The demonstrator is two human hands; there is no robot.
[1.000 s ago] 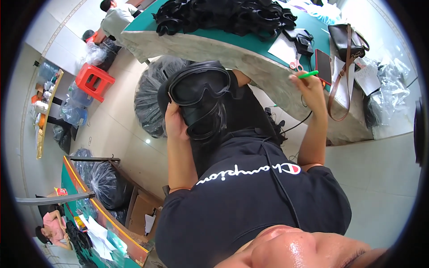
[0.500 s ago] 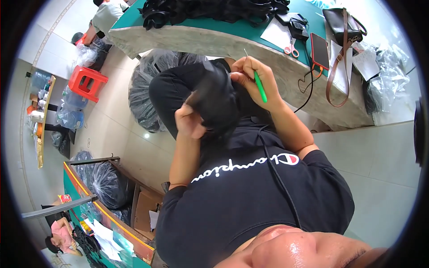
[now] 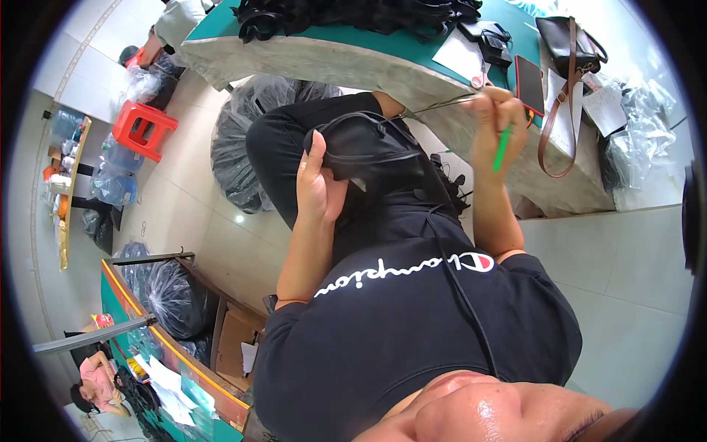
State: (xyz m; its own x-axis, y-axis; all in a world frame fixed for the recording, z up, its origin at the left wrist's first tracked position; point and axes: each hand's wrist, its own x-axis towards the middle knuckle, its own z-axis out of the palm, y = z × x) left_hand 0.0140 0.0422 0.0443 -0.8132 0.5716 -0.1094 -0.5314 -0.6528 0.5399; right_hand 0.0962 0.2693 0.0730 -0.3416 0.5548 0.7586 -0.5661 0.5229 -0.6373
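Far left: wall shelf (image 3: pixel 71 195) with assorted small items; below it, a seated person in pink (image 3: pixel 96 379) at a green-topped table (image 3: pixel 112 295). Next: red plastic stool (image 3: pixel 144 131) on the tiled floor; right of it, a large bag in clear plastic (image 3: pixel 239 158) beside the wearer's knee.

Centre: left hand (image 3: pixel 321 188), closed on black goggles (image 3: pixel 375 156), thumb raised at their near edge. Goggles: held above the lap, partly blurred. A thin dark strand (image 3: pixel 436 108) runs from the goggles toward the right hand (image 3: pixel 502 118). Right hand: blurred, raised, gripping a green-handled tool (image 3: pixel 501 149); whether its fingertips also pinch the strand, cannot tell.

Beyond the hands: green worktable (image 3: pixel 215 26) bearing a heap of black pieces (image 3: pixel 353 19), then scissors (image 3: pixel 480 78) and a phone (image 3: pixel 528 88).

Far right: black handbag (image 3: pixel 565 48), brown strap (image 3: pixel 548 151) hanging over the table edge; crumpled clear plastic (image 3: pixel 642 144).
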